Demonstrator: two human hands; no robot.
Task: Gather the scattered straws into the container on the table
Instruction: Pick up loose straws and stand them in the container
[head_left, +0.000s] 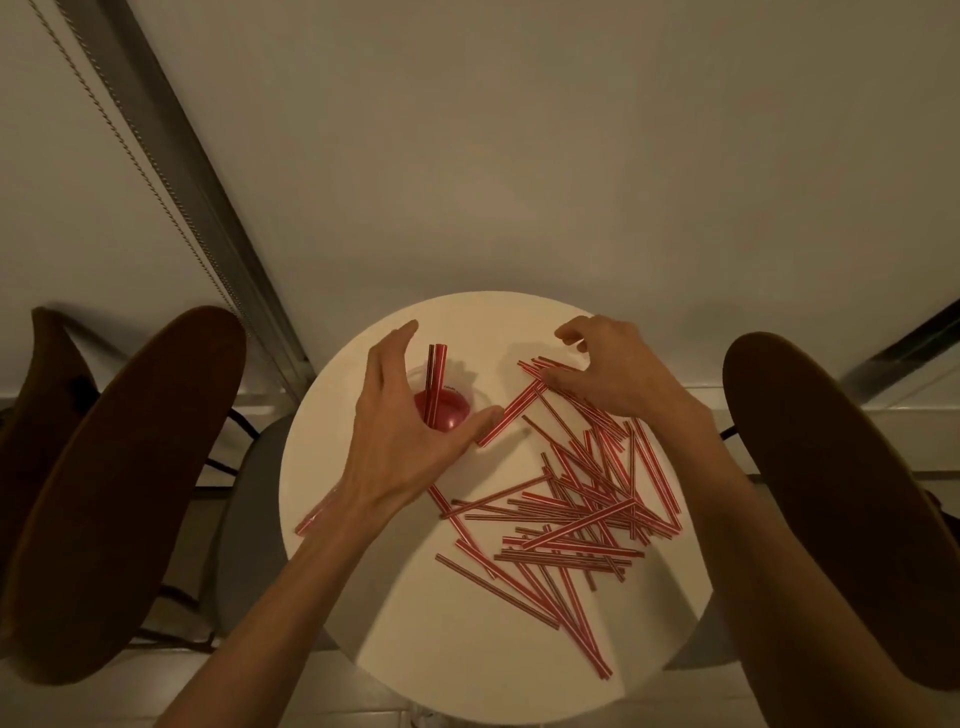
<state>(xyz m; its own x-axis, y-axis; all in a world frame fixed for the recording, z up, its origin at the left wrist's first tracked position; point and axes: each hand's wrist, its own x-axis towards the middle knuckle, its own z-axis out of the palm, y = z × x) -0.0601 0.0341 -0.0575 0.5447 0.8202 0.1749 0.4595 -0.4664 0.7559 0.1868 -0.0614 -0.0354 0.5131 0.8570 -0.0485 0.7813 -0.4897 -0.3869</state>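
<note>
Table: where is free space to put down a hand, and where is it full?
Free: the table near edge, below the straws, and the far rim beyond the container. Crowded: centre and right, under the straw pile.

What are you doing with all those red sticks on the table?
They are straws. A person is gathering them into a clear cup on a round white table. A few straws already stand in it. The left hand is open around the cup, the right hand reaches onto the scattered pile.
</note>
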